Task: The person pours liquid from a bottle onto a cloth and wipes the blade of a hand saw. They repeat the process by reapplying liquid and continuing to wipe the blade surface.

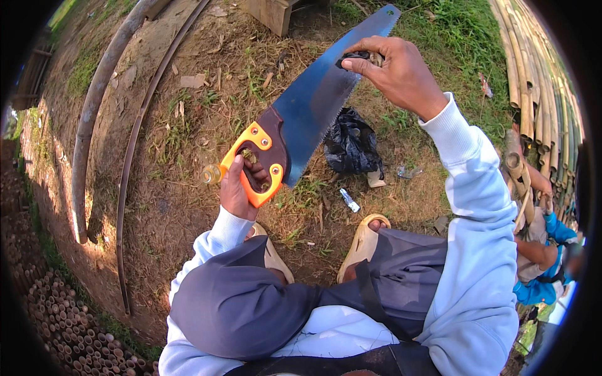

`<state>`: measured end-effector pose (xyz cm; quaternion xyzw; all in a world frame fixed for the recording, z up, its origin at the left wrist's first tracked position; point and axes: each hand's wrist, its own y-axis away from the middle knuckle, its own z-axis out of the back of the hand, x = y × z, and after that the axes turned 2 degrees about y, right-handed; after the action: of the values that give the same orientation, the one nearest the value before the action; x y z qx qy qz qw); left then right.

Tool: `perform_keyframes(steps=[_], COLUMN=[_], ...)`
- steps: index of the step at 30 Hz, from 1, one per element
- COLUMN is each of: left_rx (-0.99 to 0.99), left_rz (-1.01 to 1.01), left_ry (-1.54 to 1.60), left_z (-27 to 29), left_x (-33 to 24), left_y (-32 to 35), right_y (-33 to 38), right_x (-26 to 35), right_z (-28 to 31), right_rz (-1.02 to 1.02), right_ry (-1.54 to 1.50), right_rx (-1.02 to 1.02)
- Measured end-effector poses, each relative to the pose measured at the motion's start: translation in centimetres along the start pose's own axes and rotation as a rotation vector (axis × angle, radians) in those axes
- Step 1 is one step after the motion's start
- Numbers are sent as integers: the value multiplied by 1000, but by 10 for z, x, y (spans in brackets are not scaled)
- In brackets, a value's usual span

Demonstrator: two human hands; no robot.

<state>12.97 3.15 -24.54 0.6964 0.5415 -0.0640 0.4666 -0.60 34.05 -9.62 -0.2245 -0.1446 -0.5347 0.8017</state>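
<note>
A hand saw (311, 106) slants across the view, its blade bluish-grey and its handle orange and dark brown. My left hand (237, 191) is closed around that handle. A small round yellowish glass-like item (212, 174), perhaps a bottle end, sticks out beside the left fingers; whether the hand grips it too is unclear. My right hand (398, 72) pinches a crumpled black scrap (355, 57), plastic or cloth, against the blade toward its tip. Below the blade, a black plastic bag (352, 143) lies on the ground.
A small silvery packet (349, 200) lies near my right shoe (364, 244). Long poles (103, 94) and a thin dark strip (130, 169) stretch along the left. Bamboo poles (533, 75) are piled at right, near another person (545, 250). Cut bamboo pieces (75, 326) are stacked lower left.
</note>
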Motion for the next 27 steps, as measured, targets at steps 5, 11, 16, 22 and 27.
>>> perform_keyframes(steps=[5,11,16,22,27], left_rx=[31,57,120,249,249], left_rz=[-27,9,6,-63,-60], left_ry=[-45,-26,93,305,358], left_z=[-4,6,14,12,23], left_x=[0,4,9,20,38], left_y=[5,2,-6,-34,-73], right_y=[16,23,13,22,33], right_x=[33,26,2,-7,-18], right_z=[-35,-54,-28,-11,-12], right_rz=[237,243,285,135,91], right_ry=[142,264,109,4,-35], right_rx=[55,191,-119,-178,-154])
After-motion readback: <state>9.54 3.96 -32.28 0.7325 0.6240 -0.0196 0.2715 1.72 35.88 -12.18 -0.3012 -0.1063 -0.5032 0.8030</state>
